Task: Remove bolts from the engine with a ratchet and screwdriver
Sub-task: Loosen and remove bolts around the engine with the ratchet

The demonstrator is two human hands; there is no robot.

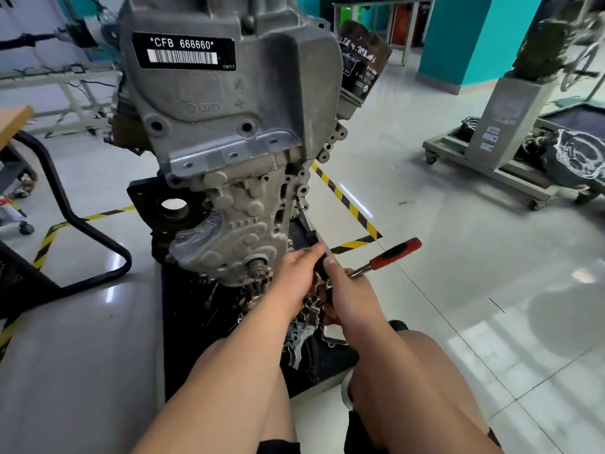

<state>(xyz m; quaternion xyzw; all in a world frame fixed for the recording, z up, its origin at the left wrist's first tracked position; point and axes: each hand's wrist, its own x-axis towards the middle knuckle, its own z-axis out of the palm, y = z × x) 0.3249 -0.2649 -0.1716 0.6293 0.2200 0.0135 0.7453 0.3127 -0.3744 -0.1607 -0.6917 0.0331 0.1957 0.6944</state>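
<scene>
**Engine (229, 126) on its stand: bolt removal under way, not finished.**
The left hand (299, 276) grips the screwdriver (309, 226), whose shaft rises from the grip to a bolt (298, 198) on the engine's edge. Just beside, the right hand (347, 290) holds the ratchet (393, 253), idle. Several holes above appear empty.

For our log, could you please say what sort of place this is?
Probably an automotive training workshop: a bare engine, yellow-black floor tape marking its bay, and a wheeled equipment stand beyond.
</scene>
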